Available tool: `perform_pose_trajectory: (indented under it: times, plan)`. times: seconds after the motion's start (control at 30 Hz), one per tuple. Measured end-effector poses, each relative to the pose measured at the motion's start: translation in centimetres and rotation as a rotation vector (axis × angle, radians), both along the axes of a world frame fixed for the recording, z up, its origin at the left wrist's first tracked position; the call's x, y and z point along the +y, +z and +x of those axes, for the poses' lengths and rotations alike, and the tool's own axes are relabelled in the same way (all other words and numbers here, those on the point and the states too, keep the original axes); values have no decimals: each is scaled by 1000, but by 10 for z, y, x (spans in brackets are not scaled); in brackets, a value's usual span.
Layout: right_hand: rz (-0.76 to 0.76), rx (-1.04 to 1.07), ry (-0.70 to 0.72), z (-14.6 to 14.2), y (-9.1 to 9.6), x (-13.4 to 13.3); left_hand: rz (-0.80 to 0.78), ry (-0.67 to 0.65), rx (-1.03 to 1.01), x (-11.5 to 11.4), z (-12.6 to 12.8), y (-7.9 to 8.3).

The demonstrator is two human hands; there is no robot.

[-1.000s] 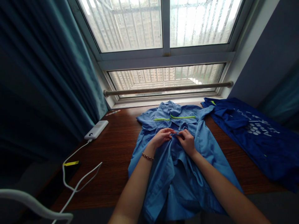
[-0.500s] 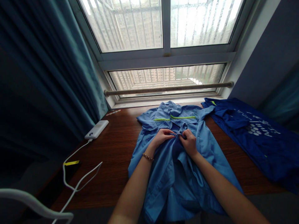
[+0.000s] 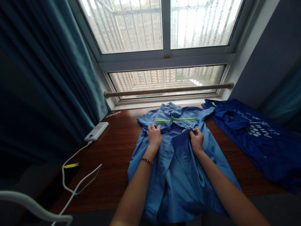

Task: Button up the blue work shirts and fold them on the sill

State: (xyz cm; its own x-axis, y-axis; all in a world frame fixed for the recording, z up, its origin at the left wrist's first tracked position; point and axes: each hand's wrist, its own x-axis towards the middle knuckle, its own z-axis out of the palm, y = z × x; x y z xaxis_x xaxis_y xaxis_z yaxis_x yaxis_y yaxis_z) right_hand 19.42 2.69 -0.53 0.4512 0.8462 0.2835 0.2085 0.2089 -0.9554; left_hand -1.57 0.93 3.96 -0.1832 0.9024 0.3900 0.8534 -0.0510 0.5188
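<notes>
A light blue work shirt (image 3: 181, 169) with a yellow-green chest stripe lies face up on the dark wooden table (image 3: 115, 163), collar toward the window. Its front is parted, showing the darker inside. My left hand (image 3: 154, 135), with a bead bracelet on the wrist, grips the left front panel just below the stripe. My right hand (image 3: 196, 140) is closed on the edge of the right front panel. The two hands are spread apart, holding the shirt front open.
A dark blue garment (image 3: 254, 138) with white print lies on the table to the right. A white power bank (image 3: 97, 131) with a white cable (image 3: 77, 185) sits at the left. Teal curtain (image 3: 47, 78) hangs on the left; a window with a rail (image 3: 166, 90) is behind.
My hands were together at the shirt's centre, pinching the placket. They have moved apart to either side, pulling the two front panels open.
</notes>
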Motion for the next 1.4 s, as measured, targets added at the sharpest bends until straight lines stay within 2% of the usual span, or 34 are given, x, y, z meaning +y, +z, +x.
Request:
perform_pose_trajectory:
  times: [0.07,0.17,0.27,0.37,0.5,0.57,0.63,0.7,0.8,0.9,1.23,1.4]
  plan:
    - [7,0,-4,1,-1,1,23,-177,-71,-7,16,4]
    - [0,21,-19,1,-2,2,-128,-463,-239,-10,36,0]
    - [-11,69,0,-1,1,-1,-304,-564,-351,-6,41,-11]
    - [119,23,81,-10,11,-12,-512,-550,-620,1,35,-20]
    - [356,-340,152,-21,23,-32,-710,-509,-1056,7,23,-27]
    - [394,-527,292,-23,23,-37,-735,-541,-1158,7,19,-30]
    - [384,-666,497,-24,20,-38,-716,-542,-1192,8,18,-33]
    - [349,-761,610,-24,17,-37,-681,-498,-1203,8,18,-35]
    - [303,-842,591,-23,14,-34,-662,-456,-1202,9,20,-37]
    - [283,-873,594,-22,16,-33,-664,-469,-1193,9,22,-35]
    - [299,-869,629,-23,13,-32,-653,-445,-1186,11,23,-36]
    - [274,-868,630,-25,11,-31,-571,-431,-1143,11,26,-41]
